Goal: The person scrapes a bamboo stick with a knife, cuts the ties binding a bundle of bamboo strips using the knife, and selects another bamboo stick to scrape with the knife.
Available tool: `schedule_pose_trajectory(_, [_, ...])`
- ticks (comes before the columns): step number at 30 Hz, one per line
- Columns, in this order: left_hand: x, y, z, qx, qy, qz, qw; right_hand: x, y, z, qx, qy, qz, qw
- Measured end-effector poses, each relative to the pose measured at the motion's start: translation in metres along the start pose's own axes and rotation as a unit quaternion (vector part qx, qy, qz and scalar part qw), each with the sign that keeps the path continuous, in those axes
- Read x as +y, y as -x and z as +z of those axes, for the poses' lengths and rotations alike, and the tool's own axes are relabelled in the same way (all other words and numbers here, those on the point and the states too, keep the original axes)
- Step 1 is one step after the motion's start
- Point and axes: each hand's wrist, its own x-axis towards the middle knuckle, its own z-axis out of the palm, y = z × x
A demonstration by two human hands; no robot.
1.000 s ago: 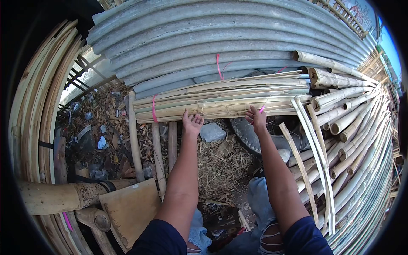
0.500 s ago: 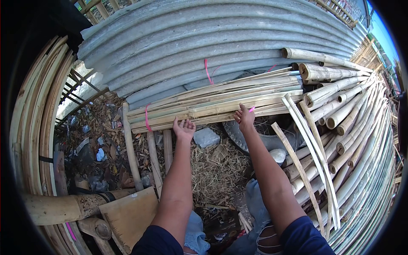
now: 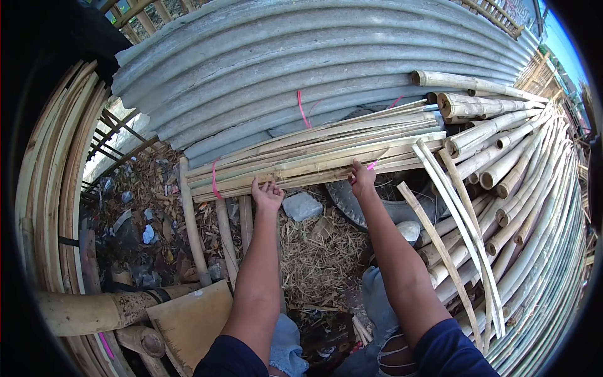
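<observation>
A long bundle of split bamboo strips (image 3: 301,164) lies across the bamboo supports in front of me, with a pink tie (image 3: 215,180) round its left part. My left hand (image 3: 269,193) is palm up at the bundle's near edge, fingers spread and holding nothing; its fingertips are close to the lowest strips. Farther right, my right hand (image 3: 361,179) is closed at the same edge. A small pink strip (image 3: 372,165) sticks out of its fingers; the rest of it is hidden.
Corrugated sheeting (image 3: 301,56) stands behind the bundle. Bamboo poles (image 3: 496,176) are piled at right, with loose white strips (image 3: 461,226) leaning on them. Below lie a grey block (image 3: 302,206), a tyre (image 3: 345,204) and shavings (image 3: 314,264). Upright strips (image 3: 53,188) stand at left.
The view has shifted slightly. Both hands have come a little lower and nearer to me, and the fingers of my right hand look more curled. The bundle stays in place.
</observation>
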Motion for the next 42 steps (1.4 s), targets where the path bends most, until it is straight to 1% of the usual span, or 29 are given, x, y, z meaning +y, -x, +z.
schedule_pose_trajectory(2, [0.001,0.001,-0.002,-0.001,0.009,0.0,1.0,0.003,-0.004,0.002,-0.006,-0.011,0.01,1.0])
schedule_pose_trajectory(4, [-0.001,-0.006,-0.001,0.007,-0.04,0.029,0.999,0.001,-0.003,0.008,0.027,0.025,-0.022,0.999])
schedule_pose_trajectory(5, [-0.002,-0.008,-0.002,0.007,-0.041,0.03,0.999,-0.001,-0.003,0.01,0.027,0.024,-0.021,0.999])
schedule_pose_trajectory(7, [-0.006,-0.009,0.0,0.012,-0.074,0.042,0.996,-0.002,-0.015,0.009,0.014,-0.037,0.012,0.999])
schedule_pose_trajectory(8, [-0.009,-0.007,-0.001,0.012,-0.076,0.041,0.996,-0.001,-0.02,0.009,0.015,-0.038,0.012,0.999])
schedule_pose_trajectory(10, [-0.012,-0.009,0.003,0.033,-0.124,0.039,0.991,-0.005,-0.031,0.019,0.029,-0.021,-0.054,0.998])
schedule_pose_trajectory(11, [-0.012,-0.01,0.002,0.037,-0.13,0.034,0.99,-0.001,-0.034,0.023,0.059,0.01,-0.058,0.997])
schedule_pose_trajectory(12, [-0.012,-0.01,0.0,0.04,-0.134,0.034,0.99,0.0,-0.029,0.026,0.06,0.009,-0.053,0.997])
schedule_pose_trajectory(14, [-0.014,-0.01,-0.002,0.014,-0.164,0.049,0.985,-0.004,-0.016,0.031,0.106,0.003,-0.083,0.991])
schedule_pose_trajectory(16, [-0.014,-0.012,-0.001,0.013,-0.185,0.059,0.981,0.001,-0.033,0.03,0.11,-0.028,-0.063,0.992])
schedule_pose_trajectory(18, [-0.014,-0.007,0.004,0.014,-0.2,0.07,0.977,0.019,-0.057,0.029,0.141,0.026,-0.125,0.982])
schedule_pose_trajectory(19, [-0.017,0.0,0.008,0.026,-0.281,0.145,0.948,0.012,-0.036,0.031,0.139,0.028,-0.125,0.982])
schedule_pose_trajectory(20, [-0.018,0.007,0.014,0.035,-0.356,0.219,0.908,0.005,-0.012,0.03,0.161,0.093,-0.157,0.97])
schedule_pose_trajectory(21, [-0.018,-0.027,0.005,0.015,-0.384,0.324,0.865,-0.004,0.006,0.03,0.182,0.158,-0.19,0.952])
schedule_pose_trajectory(22, [-0.019,-0.024,0.008,0.012,-0.38,0.324,0.866,-0.006,0.008,0.03,0.181,0.158,-0.195,0.951])
schedule_pose_trajectory(23, [-0.02,-0.02,0.01,0.001,-0.478,0.419,0.772,-0.008,0.009,0.031,0.177,0.144,-0.201,0.953])
schedule_pose_trajectory(24, [-0.018,-0.013,0.015,-0.009,-0.563,0.505,0.655,-0.009,0.007,0.034,0.172,0.129,-0.206,0.955])
schedule_pose_trajectory(25, [-0.019,0.01,0.025,0.001,-0.601,0.536,0.593,-0.007,-0.01,0.036,0.128,0.062,-0.2,0.97])
schedule_pose_trajectory(26, [-0.02,0.024,0.032,0.005,-0.603,0.535,0.592,-0.016,-0.012,0.042,0.127,0.064,-0.196,0.97])
schedule_pose_trajectory(28, [-0.024,0.041,0.041,0.008,-0.65,0.556,0.518,-0.035,-0.011,0.054,0.034,-0.017,-0.209,0.977])
schedule_pose_trajectory(29, [-0.025,0.046,0.042,-0.016,-0.649,0.571,0.503,-0.035,-0.01,0.056,0.034,-0.018,-0.205,0.978])
schedule_pose_trajectory(30, [-0.026,0.05,0.044,-0.017,-0.65,0.573,0.5,-0.035,-0.013,0.057,0.046,-0.034,-0.19,0.98])
schedule_pose_trajectory(32, [-0.027,0.058,0.046,-0.056,-0.681,0.568,0.459,-0.043,-0.02,0.048,0.059,-0.052,-0.176,0.981])
schedule_pose_trajectory(33, [-0.025,0.058,0.045,-0.081,-0.7,0.553,0.445,-0.051,-0.026,0.036,0.11,-0.081,-0.176,0.975])
schedule_pose_trajectory(34, [-0.023,0.056,0.042,-0.08,-0.7,0.553,0.445,-0.058,-0.033,0.022,0.16,-0.107,-0.175,0.965])
schedule_pose_trajectory(36, [-0.025,0.05,0.039,-0.074,-0.727,0.531,0.43,-0.077,-0.057,-0.014,0.164,-0.081,-0.199,0.963])
schedule_pose_trajectory(38, [-0.024,0.049,0.037,-0.076,-0.741,0.509,0.431,-0.096,-0.047,-0.035,0.126,-0.042,-0.217,0.967])
schedule_pose_trajectory(40, [-0.027,0.052,0.036,-0.082,-0.758,0.487,0.426,-0.12,-0.049,-0.049,0.13,-0.037,-0.207,0.969])
schedule_pose_trajectory(42, [-0.025,0.057,0.038,-0.067,-0.775,0.482,0.403,-0.143,-0.06,-0.061,0.082,-0.138,-0.223,0.962])
